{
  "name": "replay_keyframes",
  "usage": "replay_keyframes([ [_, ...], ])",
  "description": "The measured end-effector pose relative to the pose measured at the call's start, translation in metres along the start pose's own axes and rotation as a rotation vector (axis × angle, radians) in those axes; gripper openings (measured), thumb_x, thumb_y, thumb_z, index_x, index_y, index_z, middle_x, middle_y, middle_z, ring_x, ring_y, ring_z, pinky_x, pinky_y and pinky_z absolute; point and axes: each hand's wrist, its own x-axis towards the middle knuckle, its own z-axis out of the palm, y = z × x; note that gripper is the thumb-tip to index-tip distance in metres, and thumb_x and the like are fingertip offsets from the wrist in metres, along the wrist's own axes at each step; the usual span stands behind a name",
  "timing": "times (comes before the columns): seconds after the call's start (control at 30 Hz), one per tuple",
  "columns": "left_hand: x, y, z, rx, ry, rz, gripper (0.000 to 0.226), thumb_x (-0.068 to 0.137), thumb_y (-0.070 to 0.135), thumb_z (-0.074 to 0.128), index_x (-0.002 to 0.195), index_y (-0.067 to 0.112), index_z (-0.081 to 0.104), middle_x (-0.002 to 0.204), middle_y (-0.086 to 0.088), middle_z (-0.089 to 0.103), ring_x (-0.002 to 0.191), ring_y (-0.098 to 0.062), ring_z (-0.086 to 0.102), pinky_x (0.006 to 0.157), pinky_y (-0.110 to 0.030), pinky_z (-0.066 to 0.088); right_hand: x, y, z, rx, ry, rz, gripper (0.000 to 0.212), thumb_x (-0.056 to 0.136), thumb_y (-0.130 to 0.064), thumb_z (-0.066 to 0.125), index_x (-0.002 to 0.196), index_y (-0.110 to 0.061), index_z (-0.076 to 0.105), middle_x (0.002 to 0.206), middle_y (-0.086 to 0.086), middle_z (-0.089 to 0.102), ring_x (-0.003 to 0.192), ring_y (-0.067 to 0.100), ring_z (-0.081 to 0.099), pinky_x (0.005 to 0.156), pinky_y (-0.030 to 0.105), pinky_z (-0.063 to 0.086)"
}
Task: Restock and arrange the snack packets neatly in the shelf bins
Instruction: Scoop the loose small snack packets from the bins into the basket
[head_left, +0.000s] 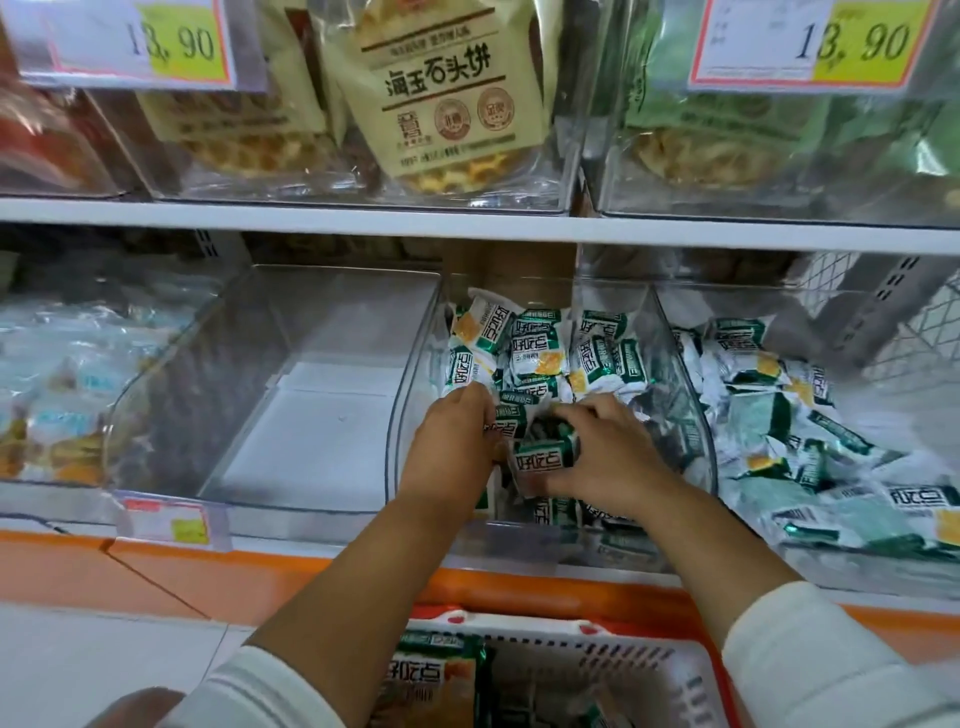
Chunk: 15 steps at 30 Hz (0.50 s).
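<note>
Left hand (454, 436), right hand (610, 452) — round packets (543, 452)

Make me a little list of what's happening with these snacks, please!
left hand: grips green-and-white snack packets in the middle bin
right hand: grips snack packets there too
left bin: no packets seen inside
right bin: loose snack packets piled
basket: lowest in view, holding bigger packs
</note>
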Motion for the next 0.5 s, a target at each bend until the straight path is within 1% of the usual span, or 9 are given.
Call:
replay_keyframes([
  [0.07, -0.003, 0.003, -0.003, 0.029, 0.008, 0.018, 0.017, 0.090, 0.007, 0.062, 0.100, 0.015, 0.051, 0.102, -0.005, 0.060, 0.087, -0.021, 0.053, 0.066, -0.029, 0.037, -0.002, -0.001, 0.000, -0.023, -0.122, 0.033, 0.112, 0.059, -0.074, 0.073, 0.150, -0.042, 0.016, 0.161, -0.002, 0.001, 0.148, 0.027, 0.000, 0.118, 0.044, 0.010],
  [0.1, -0.006, 0.005, -0.005, 0.044, 0.015, 0.026, 0.020, 0.091, 0.008, 0.062, 0.108, 0.015, 0.053, 0.106, -0.005, 0.062, 0.088, -0.022, 0.056, 0.067, -0.028, 0.038, -0.002, -0.001, -0.001, -0.032, -0.138, 0.037, 0.113, 0.060, -0.075, 0.072, 0.151, -0.042, 0.015, 0.162, -0.001, -0.003, 0.149, 0.026, -0.003, 0.119, 0.044, 0.006],
  [0.17, -0.011, 0.007, -0.010, 0.073, 0.031, 0.050, 0.032, 0.092, 0.008, 0.061, 0.123, 0.017, 0.054, 0.113, -0.005, 0.064, 0.092, -0.024, 0.062, 0.067, -0.029, 0.042, -0.001, 0.000, -0.003, -0.050, -0.095, 0.009, 0.107, 0.059, -0.076, 0.071, 0.149, -0.037, 0.026, 0.160, 0.002, 0.016, 0.147, 0.024, 0.012, 0.120, 0.041, 0.014],
  [0.23, -0.019, 0.008, -0.013, 0.078, 0.064, 0.085, 0.041, 0.092, 0.007, 0.062, 0.131, 0.019, 0.053, 0.119, -0.006, 0.065, 0.097, -0.026, 0.065, 0.071, -0.032, 0.049, -0.002, 0.000, -0.002, -0.006, -0.028, -0.024, 0.095, 0.060, -0.072, 0.074, 0.140, -0.031, 0.044, 0.140, -0.003, 0.043, 0.133, 0.020, 0.035, 0.111, 0.037, 0.030],
  [0.27, -0.023, 0.008, -0.014, 0.067, 0.097, 0.108, 0.044, 0.092, 0.005, 0.062, 0.133, 0.019, 0.053, 0.122, -0.006, 0.065, 0.100, -0.026, 0.065, 0.075, -0.033, 0.051, -0.002, 0.000, -0.001, 0.035, 0.009, -0.038, 0.086, 0.061, -0.068, 0.076, 0.133, -0.029, 0.051, 0.127, -0.007, 0.049, 0.124, 0.019, 0.042, 0.104, 0.037, 0.037],
  [0.33, -0.034, 0.008, -0.018, 0.005, 0.171, 0.139, 0.043, 0.093, 0.004, 0.061, 0.134, 0.018, 0.055, 0.127, -0.006, 0.063, 0.105, -0.027, 0.064, 0.080, -0.035, 0.052, -0.003, 0.002, 0.002, 0.109, 0.069, -0.057, 0.068, 0.065, -0.058, 0.080, 0.121, -0.025, 0.059, 0.109, -0.012, 0.048, 0.110, 0.020, 0.050, 0.094, 0.037, 0.045],
  [0.37, -0.039, 0.008, -0.021, -0.038, 0.202, 0.129, 0.041, 0.095, 0.007, 0.060, 0.134, 0.018, 0.055, 0.127, -0.004, 0.062, 0.106, -0.026, 0.062, 0.081, -0.034, 0.050, -0.004, 0.002, 0.002, 0.143, 0.080, -0.063, 0.062, 0.068, -0.051, 0.082, 0.119, -0.023, 0.060, 0.107, -0.014, 0.046, 0.107, 0.019, 0.052, 0.091, 0.036, 0.047],
  [0.4, -0.045, 0.008, -0.025, -0.087, 0.226, 0.104, 0.039, 0.097, 0.011, 0.059, 0.134, 0.020, 0.055, 0.125, -0.002, 0.062, 0.104, -0.022, 0.061, 0.080, -0.031, 0.048, -0.005, 0.001, 0.001, 0.173, 0.080, -0.072, 0.059, 0.070, -0.046, 0.082, 0.119, -0.022, 0.060, 0.107, -0.014, 0.045, 0.105, 0.017, 0.052, 0.089, 0.034, 0.047],
  [0.5, -0.059, 0.005, -0.035, -0.239, 0.272, 0.033, 0.036, 0.096, 0.018, 0.062, 0.131, 0.023, 0.056, 0.107, 0.006, 0.059, 0.084, -0.003, 0.055, 0.071, -0.008, 0.037, -0.012, -0.004, -0.005, 0.248, 0.054, -0.119, 0.058, 0.071, -0.040, 0.084, 0.121, -0.028, 0.058, 0.118, -0.012, 0.043, 0.104, 0.012, 0.055, 0.086, 0.029, 0.048],
])
